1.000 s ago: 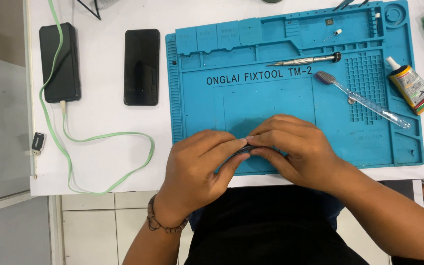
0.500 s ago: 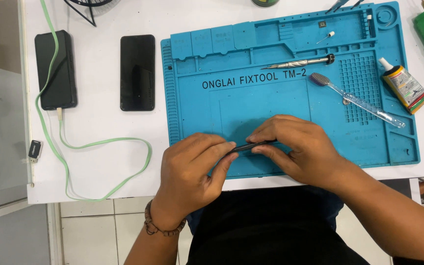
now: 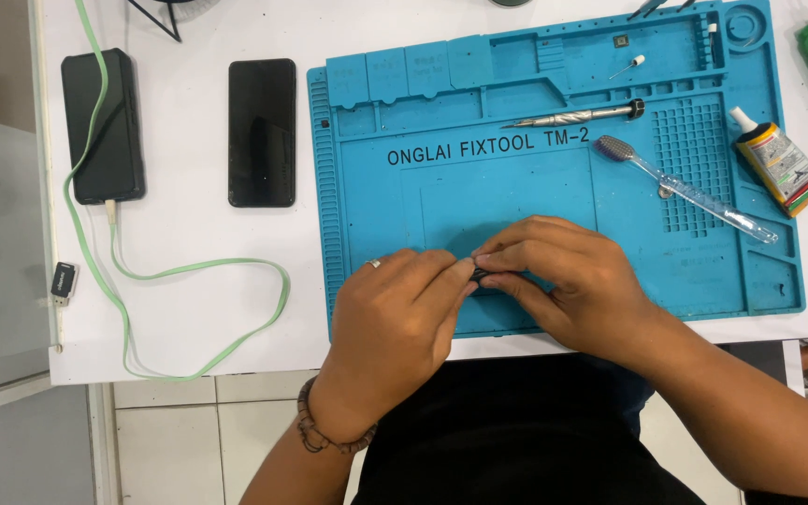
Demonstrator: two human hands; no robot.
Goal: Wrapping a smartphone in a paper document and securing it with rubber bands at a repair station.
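**Both hands pinched on a small dark part over the mat**

Since a moment ago your hands have barely shifted: they stay low on the blue mat [image 3: 404,215], fingertips still meeting at its near edge. The dark part [image 3: 486,274] shows less now, only a sliver between your fingers.

Your left hand [image 3: 399,323] is closed, thumb and forefinger pressed together on the part's left end. Your right hand [image 3: 572,285] curls over from the other side, fingers clamped on the right end. The part sits just above the mat, between the two sets of fingertips, mostly hidden.

It looks thin, light and stiff, and probably easy to bend or snap, so grip it by the edges and at both ends, as you do now, not across the middle. Small as it is, it could slip out and skitter.

Further up the mat lie a screwdriver [image 3: 577,116] and a clear toothbrush [image 3: 685,192], with a glue tube [image 3: 780,164] at the right edge. Two dark phones [image 3: 262,131] lie left of the mat, one on a green cable [image 3: 189,271].
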